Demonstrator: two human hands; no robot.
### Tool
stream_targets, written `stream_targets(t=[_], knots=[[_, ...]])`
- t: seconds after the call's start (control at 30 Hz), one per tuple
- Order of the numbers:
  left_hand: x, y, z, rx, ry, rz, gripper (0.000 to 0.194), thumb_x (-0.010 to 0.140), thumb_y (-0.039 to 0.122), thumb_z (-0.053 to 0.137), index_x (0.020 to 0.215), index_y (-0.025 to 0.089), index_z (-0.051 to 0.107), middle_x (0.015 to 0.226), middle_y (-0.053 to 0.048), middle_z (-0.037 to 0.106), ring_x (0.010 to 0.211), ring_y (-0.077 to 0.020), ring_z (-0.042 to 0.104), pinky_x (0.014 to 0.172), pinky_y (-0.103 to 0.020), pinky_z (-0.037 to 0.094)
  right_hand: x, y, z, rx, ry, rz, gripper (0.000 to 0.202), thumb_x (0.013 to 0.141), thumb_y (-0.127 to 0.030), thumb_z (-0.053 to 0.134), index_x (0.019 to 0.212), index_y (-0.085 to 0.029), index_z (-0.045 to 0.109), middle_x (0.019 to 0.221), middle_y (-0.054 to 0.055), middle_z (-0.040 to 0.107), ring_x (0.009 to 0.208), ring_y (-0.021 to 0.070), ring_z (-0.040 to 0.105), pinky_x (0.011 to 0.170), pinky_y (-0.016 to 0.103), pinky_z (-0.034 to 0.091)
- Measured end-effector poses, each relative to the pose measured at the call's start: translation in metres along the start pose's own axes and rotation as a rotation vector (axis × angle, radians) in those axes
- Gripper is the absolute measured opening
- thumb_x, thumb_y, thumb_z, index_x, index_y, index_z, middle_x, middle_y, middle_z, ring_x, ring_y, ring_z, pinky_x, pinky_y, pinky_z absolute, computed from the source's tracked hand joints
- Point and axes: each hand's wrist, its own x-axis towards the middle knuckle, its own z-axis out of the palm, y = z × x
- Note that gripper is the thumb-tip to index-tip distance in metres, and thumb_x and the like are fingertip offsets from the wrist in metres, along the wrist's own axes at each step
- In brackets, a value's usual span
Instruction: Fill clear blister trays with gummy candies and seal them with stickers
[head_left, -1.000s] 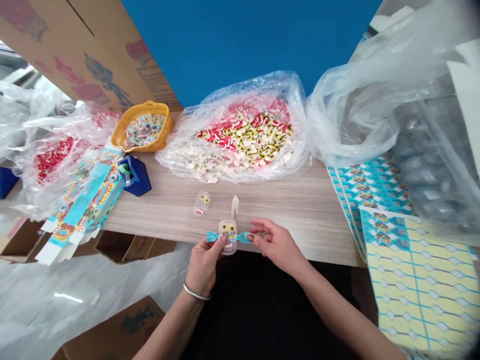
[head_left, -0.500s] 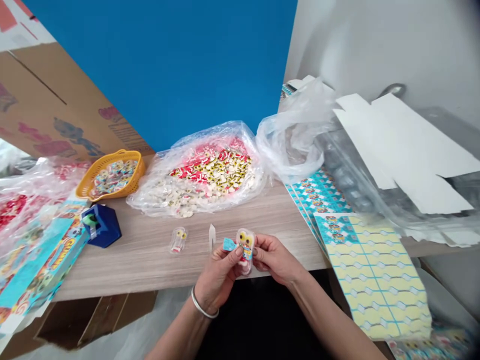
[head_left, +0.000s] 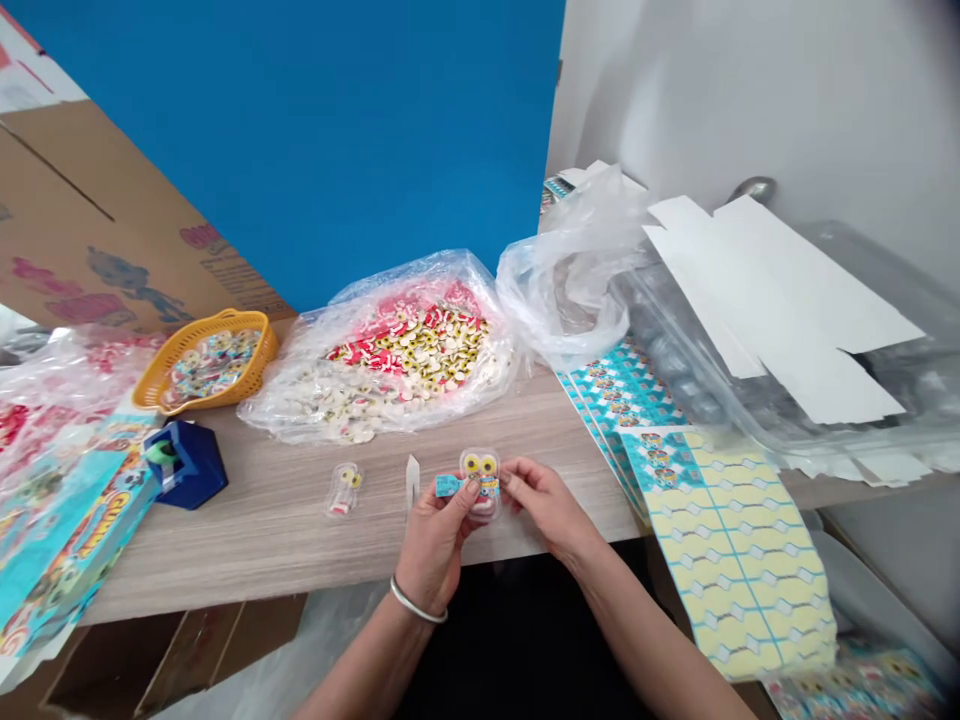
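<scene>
My left hand [head_left: 439,540] pinches a small clear blister pack [head_left: 481,464] over the table's front edge, thumb on top. Inside the pack are two yellow eye-shaped gummies and red-and-white pieces. A blue printed label [head_left: 448,486] lies across the pack, its left end sticking out past my left thumb. My right hand [head_left: 553,508] has thumb and forefinger closed at the pack's right edge; what lies between those fingertips is mostly hidden. A second filled blister pack [head_left: 345,490] rests on the table to the left, and a pale pointed strip [head_left: 412,478] lies between.
Behind lies an open plastic bag of gummies [head_left: 427,345]. To the left are a yellow basket [head_left: 266,365] of packs, a blue tape dispenser [head_left: 201,465] and a printed box [head_left: 97,530]. A label sheet [head_left: 750,570] overhangs on the right, below white card pieces [head_left: 802,300].
The camera view has shifted, moving the scene slightly left. The pack now sits more upright, and my right thumb has drawn back from its face to its right edge.
</scene>
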Motion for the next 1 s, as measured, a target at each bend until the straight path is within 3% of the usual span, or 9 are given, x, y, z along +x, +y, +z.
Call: stream_targets(t=[0.13,0.27,0.4,0.6,0.73,0.9,1.0], knots=[[0.004,-0.009,0.002,0.099,0.020,0.058,0.035,0.065,0.038,0.084,0.087,0.016,0.067,0.076,-0.003,0.072,0.065,-0.0121,0.064,0.063,-0.025,0.053,-0.009,-0.002,0.002,-0.102,0.066,-0.147,0.029,0.084,-0.048,0.065,0.092,-0.020,0.067,0.090,0.004,0.069,0.084,0.0188,0.061,0.079,0.032,0.048],[0.004,-0.009,-0.003,0.168,0.007,0.111,0.033,0.070,0.040,0.080,0.090,0.017,0.068,0.086,-0.003,0.072,0.075,-0.0133,0.065,0.068,-0.025,0.052,-0.011,-0.002,0.000,-0.137,0.087,-0.165,0.026,0.086,-0.045,0.064,0.088,-0.019,0.065,0.085,0.004,0.068,0.080,0.0188,0.060,0.078,0.031,0.046],[0.008,0.000,-0.012,0.078,-0.010,0.141,0.026,0.069,0.036,0.082,0.076,0.015,0.067,0.072,0.001,0.065,0.067,-0.0088,0.058,0.069,-0.022,0.050,-0.012,-0.004,-0.004,-0.065,0.043,-0.124,0.024,0.086,-0.044,0.066,0.088,-0.020,0.066,0.085,0.002,0.068,0.080,0.0174,0.060,0.078,0.029,0.045],[0.006,-0.002,-0.011,-0.091,-0.161,-0.105,0.023,0.068,0.030,0.084,0.077,0.013,0.071,0.076,-0.003,0.068,0.068,-0.0093,0.058,0.069,-0.023,0.048,-0.015,0.000,0.001,0.103,-0.031,-0.074,0.021,0.085,-0.040,0.070,0.085,-0.020,0.067,0.083,0.002,0.068,0.080,0.0157,0.058,0.079,0.028,0.044],[0.007,-0.007,-0.009,-0.168,-0.184,-0.193,0.022,0.068,0.025,0.085,0.082,0.014,0.072,0.081,-0.003,0.069,0.072,-0.0088,0.059,0.072,-0.022,0.047,-0.013,0.005,0.007,0.095,-0.008,-0.098,0.018,0.085,-0.039,0.070,0.085,-0.020,0.068,0.082,0.001,0.068,0.077,0.0142,0.058,0.077,0.026,0.044],[0.006,-0.005,-0.012,-0.196,-0.189,-0.065,0.020,0.070,0.027,0.083,0.079,0.016,0.069,0.080,-0.001,0.068,0.071,-0.0090,0.057,0.071,-0.023,0.044,-0.013,0.013,0.015,0.010,0.052,-0.132,0.022,0.086,-0.041,0.068,0.090,-0.020,0.068,0.084,0.003,0.070,0.080,0.0168,0.062,0.078,0.027,0.049],[0.001,-0.010,-0.015,-0.142,-0.180,0.035,0.026,0.075,0.039,0.078,0.077,0.015,0.070,0.075,-0.002,0.068,0.070,-0.0100,0.057,0.072,-0.025,0.044,-0.011,0.019,0.019,-0.078,0.121,-0.139,0.026,0.086,-0.045,0.067,0.095,-0.020,0.068,0.094,0.007,0.072,0.085,0.0205,0.065,0.079,0.030,0.052]])
